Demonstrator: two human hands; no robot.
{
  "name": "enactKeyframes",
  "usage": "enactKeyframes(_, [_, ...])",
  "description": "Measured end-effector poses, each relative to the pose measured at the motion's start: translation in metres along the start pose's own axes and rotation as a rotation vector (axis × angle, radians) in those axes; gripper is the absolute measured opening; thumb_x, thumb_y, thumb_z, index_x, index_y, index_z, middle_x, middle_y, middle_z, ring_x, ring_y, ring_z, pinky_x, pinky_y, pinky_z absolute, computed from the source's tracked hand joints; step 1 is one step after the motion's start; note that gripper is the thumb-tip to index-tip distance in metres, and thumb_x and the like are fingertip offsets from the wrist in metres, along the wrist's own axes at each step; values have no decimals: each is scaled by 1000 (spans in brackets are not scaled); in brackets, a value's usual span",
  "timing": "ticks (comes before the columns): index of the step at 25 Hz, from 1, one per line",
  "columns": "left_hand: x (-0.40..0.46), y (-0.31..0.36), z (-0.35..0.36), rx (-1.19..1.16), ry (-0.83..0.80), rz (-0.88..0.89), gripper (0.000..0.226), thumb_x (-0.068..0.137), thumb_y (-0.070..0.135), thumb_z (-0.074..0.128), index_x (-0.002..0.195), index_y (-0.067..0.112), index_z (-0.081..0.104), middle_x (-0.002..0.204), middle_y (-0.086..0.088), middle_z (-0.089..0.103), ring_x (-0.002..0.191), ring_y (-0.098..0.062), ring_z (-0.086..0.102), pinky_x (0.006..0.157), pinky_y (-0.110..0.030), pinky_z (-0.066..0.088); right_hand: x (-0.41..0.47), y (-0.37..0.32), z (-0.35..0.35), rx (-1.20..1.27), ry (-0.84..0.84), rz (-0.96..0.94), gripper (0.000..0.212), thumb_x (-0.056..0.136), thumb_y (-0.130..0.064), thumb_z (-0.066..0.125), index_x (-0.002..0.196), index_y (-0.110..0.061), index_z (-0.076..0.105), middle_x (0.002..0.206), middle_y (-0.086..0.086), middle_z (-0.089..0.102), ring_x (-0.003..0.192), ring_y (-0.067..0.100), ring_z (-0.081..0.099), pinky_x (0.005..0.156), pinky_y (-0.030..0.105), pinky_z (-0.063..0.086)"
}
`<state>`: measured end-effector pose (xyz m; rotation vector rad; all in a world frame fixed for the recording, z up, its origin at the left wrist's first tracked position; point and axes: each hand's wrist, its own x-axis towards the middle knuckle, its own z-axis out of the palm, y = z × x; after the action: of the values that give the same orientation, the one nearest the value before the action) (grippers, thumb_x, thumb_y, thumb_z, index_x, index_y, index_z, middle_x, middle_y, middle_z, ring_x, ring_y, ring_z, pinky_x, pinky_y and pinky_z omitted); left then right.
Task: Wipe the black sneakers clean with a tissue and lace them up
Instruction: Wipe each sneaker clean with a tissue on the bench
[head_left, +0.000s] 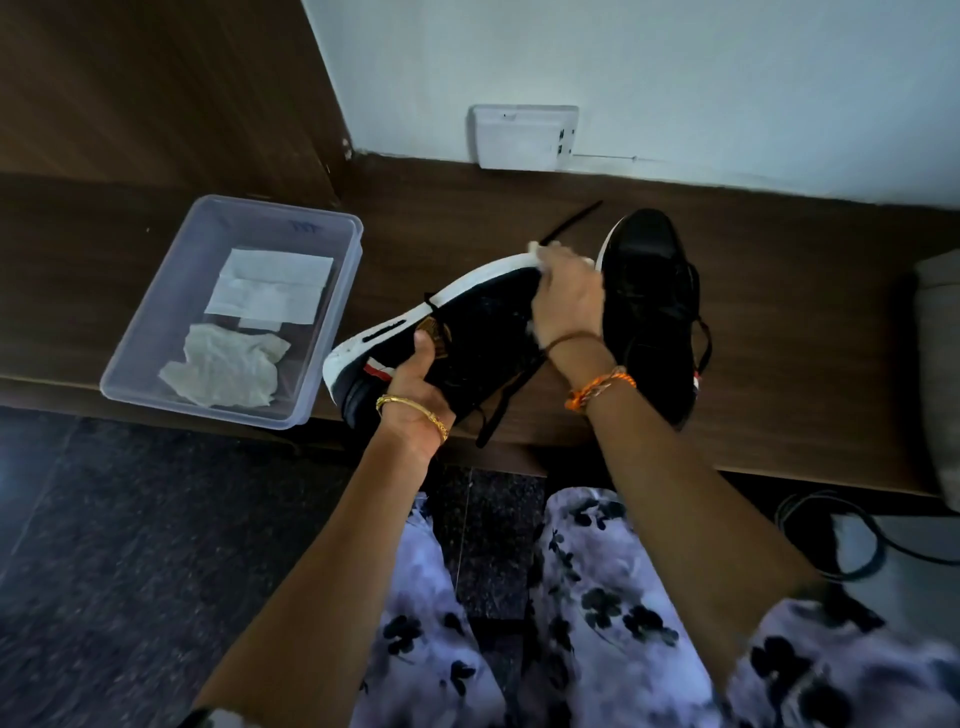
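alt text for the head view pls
Left hand holds a black white-soled sneaker while right hand wipes its toe with a white tissue; a second black sneaker and clear plastic bin sit on the brown wooden ledge.

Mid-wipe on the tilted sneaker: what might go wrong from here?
1. The loose lace hangs over the shelf edge and may snag.
2. The left hand grips the sneaker only at the heel; pressure from the right hand with the tissue could twist it free.
3. The second sneaker sits close and may get knocked.
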<state>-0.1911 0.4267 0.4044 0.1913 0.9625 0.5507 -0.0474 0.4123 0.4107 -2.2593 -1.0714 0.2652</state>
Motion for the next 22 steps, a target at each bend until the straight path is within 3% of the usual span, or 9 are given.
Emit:
enactKeyframes(2, [1, 2, -3, 27, -3, 21, 55, 99, 39, 32, 139, 2, 40, 130, -16, 56, 128, -31, 47, 109, -40, 35, -16, -22, 17, 9, -164, -209, 44, 84, 5, 34, 122, 0, 56, 132, 22, 52, 128, 30, 44, 108, 26, 24])
enactKeyframes(4, [-1, 2, -5, 87, -11, 42, 55, 100, 39, 27, 138, 1, 41, 102, -14, 70, 109, -30, 58, 102, -38, 40, -22, -33, 21, -80, -369, -430, 51, 84, 12, 35, 131, -5, 47, 142, 14, 43, 136, 24, 32, 113, 27, 19])
enactKeyframes(6, [-4, -2, -1, 109, 3, 63, 55, 100, 39, 27, 137, 1, 42, 106, -15, 68, 103, -26, 58, 96, -37, 44, -12, -29, 8, -138, -425, -510, 56, 83, 13, 36, 133, -10, 45, 143, 9, 43, 136, 21, 34, 113, 32, 22])
enactKeyframes(8, [-4, -4, 0, 96, 60, 85, 52, 99, 37, 31, 135, 2, 44, 124, -17, 56, 108, -25, 55, 95, -36, 43, 3, -10, -9, -134, -318, -400, 53, 81, 10, 39, 129, -10, 50, 136, 14, 51, 128, 28, 44, 109, 36, 29])
enactKeyframes(11, [2, -5, -3, 65, 77, 96, 52, 97, 39, 37, 134, 3, 46, 131, -19, 54, 103, -27, 58, 105, -40, 40, 14, 11, -25, -217, -153, -21, 52, 82, 8, 38, 129, -11, 50, 132, 16, 54, 121, 35, 47, 100, 39, 37])
enactKeyframes(13, [6, -4, -4, 62, 81, 86, 54, 97, 41, 37, 135, 3, 45, 112, -16, 64, 93, -25, 61, 103, -40, 41, 8, -2, -13, -237, -185, -24, 50, 84, 7, 38, 130, -9, 47, 136, 15, 49, 126, 32, 41, 104, 36, 30])
enactKeyframes(18, [7, -3, -4, 137, 83, 111, 51, 99, 43, 27, 107, 7, 60, 61, -3, 74, 59, -14, 72, 77, -32, 53, -21, -50, 19, -259, -431, -506, 43, 93, 0, 31, 135, -6, 38, 143, 13, 39, 137, 25, 27, 112, 28, 15])
enactKeyframes(20, [5, -6, -2, 130, 108, 116, 51, 99, 44, 27, 105, 7, 61, 73, -6, 76, 64, -15, 71, 74, -31, 55, -15, -46, 9, -348, -495, -652, 45, 94, 1, 30, 138, -6, 33, 146, 12, 35, 138, 24, 26, 113, 27, 14])
enactKeyframes(22, [3, -6, 1, 85, 113, 110, 53, 98, 45, 31, 126, 5, 53, 111, -16, 68, 80, -21, 65, 87, -38, 50, -3, -26, -2, -310, -439, -600, 48, 92, 2, 33, 139, -9, 33, 146, 12, 37, 137, 25, 30, 112, 26, 14])
